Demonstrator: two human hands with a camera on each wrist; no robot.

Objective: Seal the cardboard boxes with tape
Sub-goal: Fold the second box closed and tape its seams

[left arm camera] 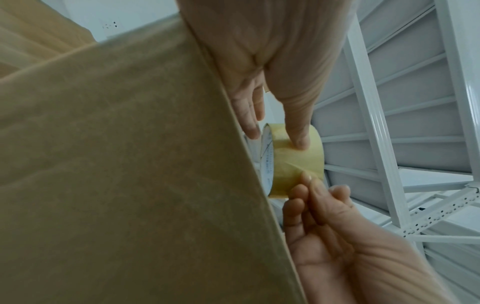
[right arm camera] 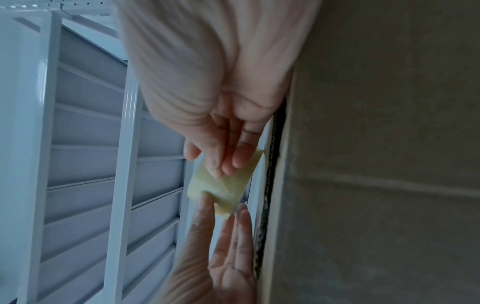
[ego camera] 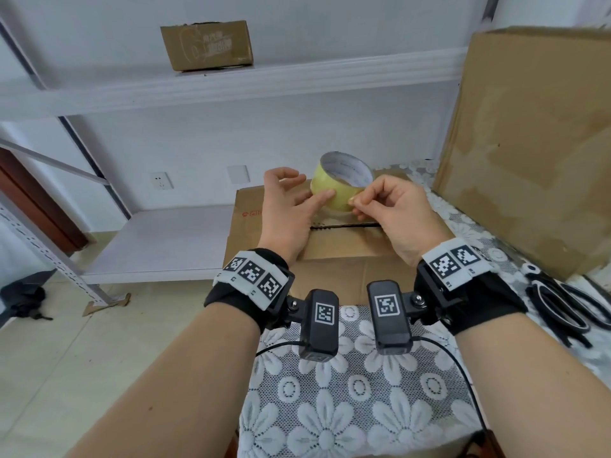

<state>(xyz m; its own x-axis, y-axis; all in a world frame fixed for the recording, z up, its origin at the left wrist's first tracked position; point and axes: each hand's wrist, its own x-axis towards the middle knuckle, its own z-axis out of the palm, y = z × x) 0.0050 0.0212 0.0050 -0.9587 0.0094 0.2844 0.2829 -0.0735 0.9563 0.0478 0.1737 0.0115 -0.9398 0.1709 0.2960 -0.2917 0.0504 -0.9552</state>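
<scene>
Black scissors (ego camera: 562,302) on lace tablecloth (ego camera: 347,391); white shelving (ego camera: 231,84).

— Where does the head view sit?
— Above, facing forward and down over both forearms.
— The wrist views?
— Close along each palm; all three share the tape roll (ego camera: 342,181) and box (ego camera: 334,249).
</scene>
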